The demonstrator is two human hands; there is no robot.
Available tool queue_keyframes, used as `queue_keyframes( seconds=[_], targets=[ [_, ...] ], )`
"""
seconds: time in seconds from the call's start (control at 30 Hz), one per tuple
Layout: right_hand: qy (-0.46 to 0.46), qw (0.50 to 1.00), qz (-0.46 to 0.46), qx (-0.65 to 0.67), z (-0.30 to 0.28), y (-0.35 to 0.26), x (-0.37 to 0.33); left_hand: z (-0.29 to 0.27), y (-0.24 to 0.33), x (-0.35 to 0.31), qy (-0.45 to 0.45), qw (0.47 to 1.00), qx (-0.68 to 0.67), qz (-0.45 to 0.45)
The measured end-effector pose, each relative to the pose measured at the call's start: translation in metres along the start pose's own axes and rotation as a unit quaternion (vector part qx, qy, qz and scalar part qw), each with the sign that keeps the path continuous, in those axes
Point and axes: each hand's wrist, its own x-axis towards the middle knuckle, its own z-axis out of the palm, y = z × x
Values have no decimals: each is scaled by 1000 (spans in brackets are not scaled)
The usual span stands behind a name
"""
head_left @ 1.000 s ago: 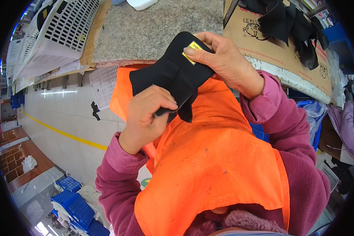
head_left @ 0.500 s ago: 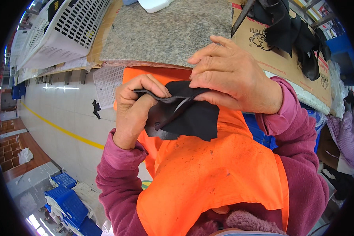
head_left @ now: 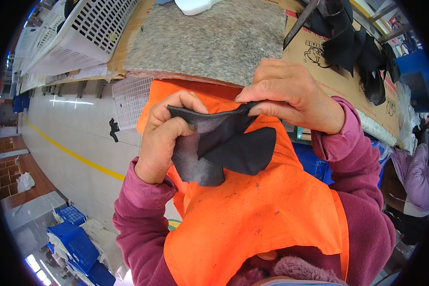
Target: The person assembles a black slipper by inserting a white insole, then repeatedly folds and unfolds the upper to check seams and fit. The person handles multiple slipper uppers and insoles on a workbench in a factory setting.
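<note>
Between my two hands a black piece of soft sheet material, like leather or foam-backed fabric, is stretched above my orange apron. My left hand pinches its left end between thumb and fingers, with a greyish underside showing below. My right hand grips the right end of the upper edge, thumb under and fingers over. From the middle a loose black flap hangs down to the right. Whether it is one piece or several joined together I cannot tell.
Ahead lies a grey speckled stone slab with a white object at its far edge. A white slotted basket stands left. More black pieces lie on cardboard at right, beside a metal bar. Blue crates sit lower left.
My right hand has moved slightly down and right, closing onto the upper edge. The black piece is now pulled wider and opened out, showing more of its grey underside.
</note>
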Motion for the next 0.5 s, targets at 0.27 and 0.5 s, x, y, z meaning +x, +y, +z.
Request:
queue_keyframes(
  seconds=[0.27, 0.5],
  targets=[
    [-5, 999, 5, 46, 2, -2, 5, 4, 1, 2, -12, 996, -85, -29],
    [-12, 998, 32, 52, 1, -2, 6, 5, 3, 3, -24, 993, -108, -40]
  ],
)
